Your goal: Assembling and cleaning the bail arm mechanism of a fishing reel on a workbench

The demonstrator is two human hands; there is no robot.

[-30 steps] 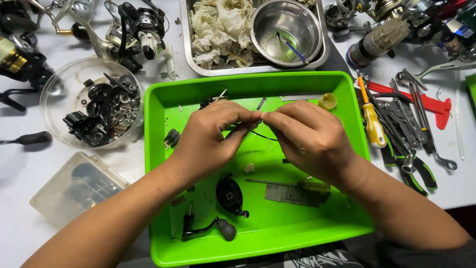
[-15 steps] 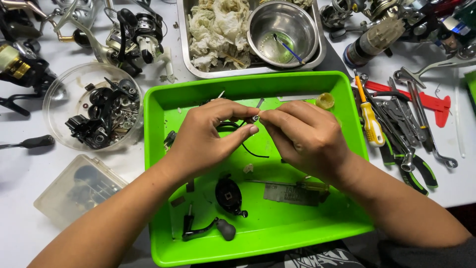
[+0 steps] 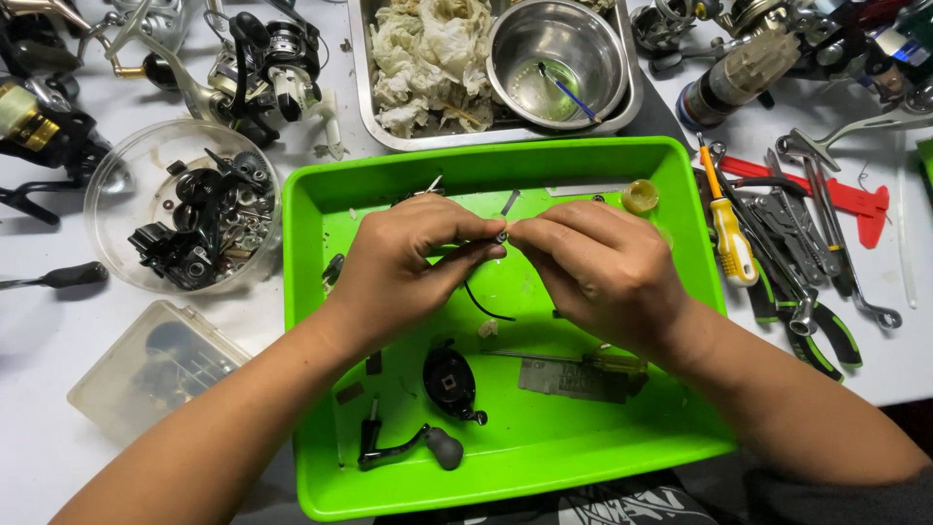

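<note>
Both hands meet over a bright green tray (image 3: 321, 194). My left hand (image 3: 403, 262) grips a dark reel part with a thin black wire bail curving down from it. My right hand (image 3: 603, 267) pinches a tiny dark piece (image 3: 501, 236) at the fingertips, right against the left thumb. Below the hands in the tray lie a black round side plate (image 3: 449, 379), a black crank handle with a grey knob (image 3: 413, 445) and a flat tool with a yellow handle (image 3: 573, 374). A small yellowish cap (image 3: 639, 196) sits at the tray's far right corner.
A clear bowl of black reel parts (image 3: 185, 219) and a clear lidded box (image 3: 146, 365) sit left of the tray. Behind it a steel pan holds rags (image 3: 428, 58) and a steel bowl (image 3: 556, 58). Pliers, wrenches and a yellow screwdriver (image 3: 727, 228) lie right; fishing reels (image 3: 262, 58) crowd the back.
The hands stay together at the same spot over the tray; the fingertips have shifted slightly around the small piece and the wire bail hangs a little lower.
</note>
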